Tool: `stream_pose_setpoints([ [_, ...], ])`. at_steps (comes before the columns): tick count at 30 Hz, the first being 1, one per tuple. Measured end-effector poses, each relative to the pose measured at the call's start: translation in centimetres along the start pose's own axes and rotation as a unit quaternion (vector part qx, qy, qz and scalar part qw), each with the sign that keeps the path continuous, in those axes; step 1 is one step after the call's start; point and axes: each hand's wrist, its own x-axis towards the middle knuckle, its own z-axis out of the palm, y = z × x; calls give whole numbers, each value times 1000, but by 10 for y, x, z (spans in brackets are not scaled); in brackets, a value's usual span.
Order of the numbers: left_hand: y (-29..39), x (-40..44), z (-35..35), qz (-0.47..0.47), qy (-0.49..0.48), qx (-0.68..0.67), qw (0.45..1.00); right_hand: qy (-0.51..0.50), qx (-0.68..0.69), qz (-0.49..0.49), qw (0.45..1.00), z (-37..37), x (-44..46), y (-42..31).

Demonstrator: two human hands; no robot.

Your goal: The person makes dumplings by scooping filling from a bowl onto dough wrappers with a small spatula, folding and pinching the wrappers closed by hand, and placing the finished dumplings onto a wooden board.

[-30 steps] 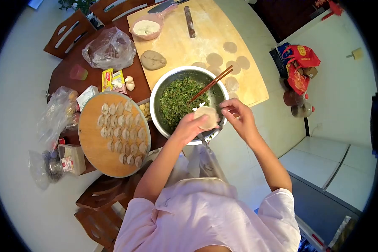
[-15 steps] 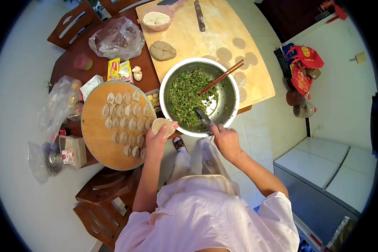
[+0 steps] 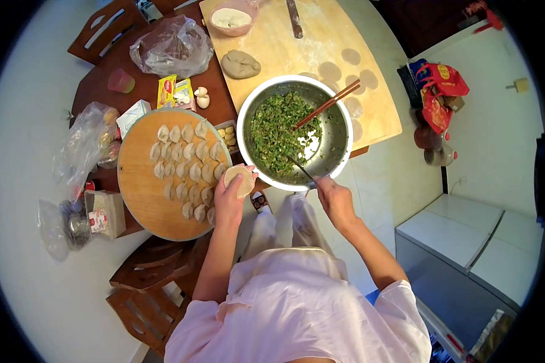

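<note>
My left hand [image 3: 228,204] is closed on a round dumpling wrapper [image 3: 243,183], just left of the large metal bowl [image 3: 343,151]. Chopped green filling [image 3: 278,127] covers the bowl's left side, and the shiny bottom shows at the right. My right hand [image 3: 336,206] grips the handle of a metal spoon [image 3: 301,167], whose far end dips into the filling. Wooden chopsticks [image 3: 330,104] lean on the bowl's far right rim. To the left, rows of folded dumplings [image 3: 189,151] lie on a round wooden board [image 3: 140,202].
Behind the bowl, a floured board [image 3: 272,51] bears a dough lump [image 3: 240,64], flat wrappers [image 3: 351,57], a rolling pin [image 3: 294,18] and a flour bowl [image 3: 232,18]. Eggshells [image 3: 203,100] and a plastic bag [image 3: 172,47] lie on the table. Chairs [image 3: 145,314] stand below.
The spoon has turned from showing its flat face to edge-on in the filling. My right hand has shifted slightly right and down. The wrapper stays in my left hand; the whole view has shifted a little.
</note>
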Motion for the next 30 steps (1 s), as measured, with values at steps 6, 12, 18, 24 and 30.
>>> stream_pose_setpoints([
  [6, -7, 7, -7, 1, 11, 21, 1000, -69, 9, -11, 998, -6, -8, -1],
  [12, -16, 10, -9, -5, 37, 10, 999, -44, 84, -19, 995, -8, -7, -3],
  [18, -16, 10, -4, 15, 62, -21, 998, -106, 326, 167, 925, 13, -7, 16],
  [24, -8, 17, 2, 62, 84, -74, 992, -133, 548, 325, 759, -2, 7, 11],
  [30, -19, 38, 59, -7, 31, -127, 991, -47, 542, 266, 796, -32, 7, -10],
])
